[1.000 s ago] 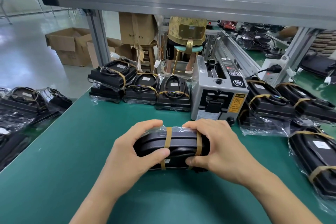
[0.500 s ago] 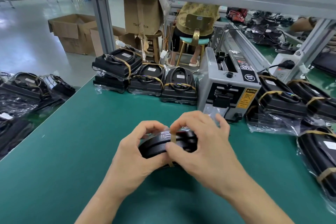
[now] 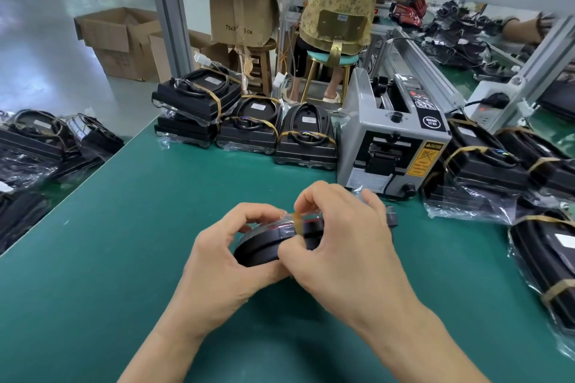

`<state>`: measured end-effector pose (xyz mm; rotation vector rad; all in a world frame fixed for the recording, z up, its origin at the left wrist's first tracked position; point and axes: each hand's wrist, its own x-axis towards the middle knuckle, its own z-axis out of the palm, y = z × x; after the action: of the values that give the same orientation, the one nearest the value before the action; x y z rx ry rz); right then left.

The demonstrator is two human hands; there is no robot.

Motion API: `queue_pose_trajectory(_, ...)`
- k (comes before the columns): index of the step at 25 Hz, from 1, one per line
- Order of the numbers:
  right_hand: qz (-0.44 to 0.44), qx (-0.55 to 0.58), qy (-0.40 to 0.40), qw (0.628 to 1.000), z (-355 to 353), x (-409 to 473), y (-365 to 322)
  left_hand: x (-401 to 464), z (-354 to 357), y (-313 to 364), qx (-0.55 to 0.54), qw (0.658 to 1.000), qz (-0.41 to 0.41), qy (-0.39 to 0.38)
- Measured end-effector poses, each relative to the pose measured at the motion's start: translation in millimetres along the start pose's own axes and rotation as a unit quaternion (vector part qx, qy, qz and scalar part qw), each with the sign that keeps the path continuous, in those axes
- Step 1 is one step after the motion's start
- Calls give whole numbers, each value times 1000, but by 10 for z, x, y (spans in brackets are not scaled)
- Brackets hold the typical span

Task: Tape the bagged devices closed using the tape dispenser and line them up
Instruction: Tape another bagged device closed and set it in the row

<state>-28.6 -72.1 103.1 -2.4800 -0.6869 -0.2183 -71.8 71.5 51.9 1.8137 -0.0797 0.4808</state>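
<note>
Near the middle of the green work mat (image 3: 130,227), both hands close round a black rounded device in a clear plastic bag (image 3: 267,244), held just above the mat and tilted on its edge. The left hand (image 3: 227,264) grips the device's left end, its fingers curled over the top and its thumb underneath. The right hand (image 3: 339,246) covers the right part of the device; its thumb and forefinger pinch a brown strip of tape (image 3: 297,222) that runs over the bag's upper edge, and its other fingers bend round the far side.

Beyond the hands, at the mat's far edge, stands the grey box-shaped tape dispenser (image 3: 392,146), with a yellow caution label on its front. To its left, three black taped devices in clear bags (image 3: 249,130) sit side by side in a row, touching one another, and the leftmost spot holds two stacked. To the dispenser's right lies a looser group of bagged black devices with brown tape bands (image 3: 485,162), and one more (image 3: 547,261) lies near the mat's right edge.

Off the mat to the left, a heap of black bagged units (image 3: 40,146) rests on a lower surface. Behind the bench, brown cardboard boxes (image 3: 124,40) stand on the floor, and a person sits on a stool with a teal seat (image 3: 331,59), back turned.
</note>
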Motion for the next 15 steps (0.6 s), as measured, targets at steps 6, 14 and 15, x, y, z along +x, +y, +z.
queue_pose_trajectory(6, -39, -16, 19, 999, -25, -1, -20, -9, 19, 31, 27, 999, 17, 21)
queue_pose_trajectory(14, -60, 62, -37, 996, -116, 0, 150, -41, -1, 59, -10, 1000, -2, 8)
queue_pose_trajectory(15, -68, 62, -38, 995, -121, -8, 174, -45, 0, 68, -14, 1000, -3, 2)
